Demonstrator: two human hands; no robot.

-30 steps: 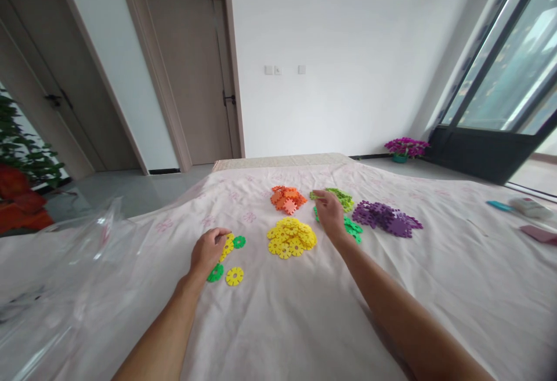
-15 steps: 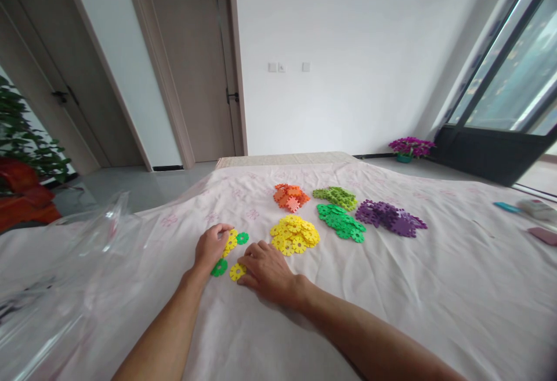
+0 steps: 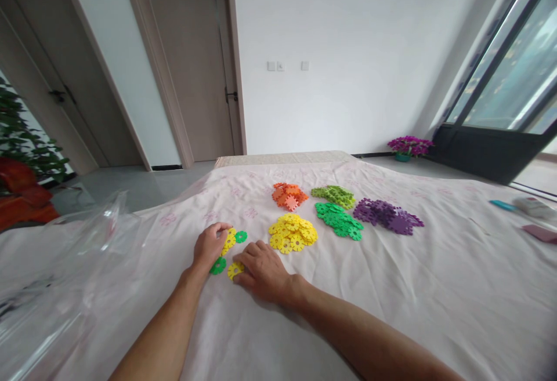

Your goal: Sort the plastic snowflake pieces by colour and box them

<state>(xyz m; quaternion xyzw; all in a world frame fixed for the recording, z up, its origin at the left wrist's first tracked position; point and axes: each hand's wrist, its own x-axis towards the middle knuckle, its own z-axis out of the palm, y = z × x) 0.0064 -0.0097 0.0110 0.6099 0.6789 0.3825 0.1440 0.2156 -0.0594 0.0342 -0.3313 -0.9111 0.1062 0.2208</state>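
Note:
My left hand (image 3: 209,246) rests on the cloth with fingers curled at the edge of a yellow notched plastic disc (image 3: 230,237), part of a small overlapping group. My right hand (image 3: 264,271) is palm down, thumb and fingers closed on the edge of another yellow notched disc (image 3: 235,271) lying nearest me. Beside the left wrist lies a green notched disc (image 3: 218,265), and a smaller-looking green disc (image 3: 241,236) sits just beyond, between the hands. A heap of yellow discs (image 3: 292,233) stands just past my right hand.
Farther out are piles of orange square pieces (image 3: 289,196), light green pieces (image 3: 334,195), green discs (image 3: 339,220) and purple pieces (image 3: 388,216). Clear plastic wrapping (image 3: 65,276) covers the cloth at left. A blue item (image 3: 502,204) and a reddish flat block (image 3: 540,233) lie far right.
Both hands stay nearly in place at the discs. The view has shifted slightly; the yellow disc under my right hand shows hardly any movement.

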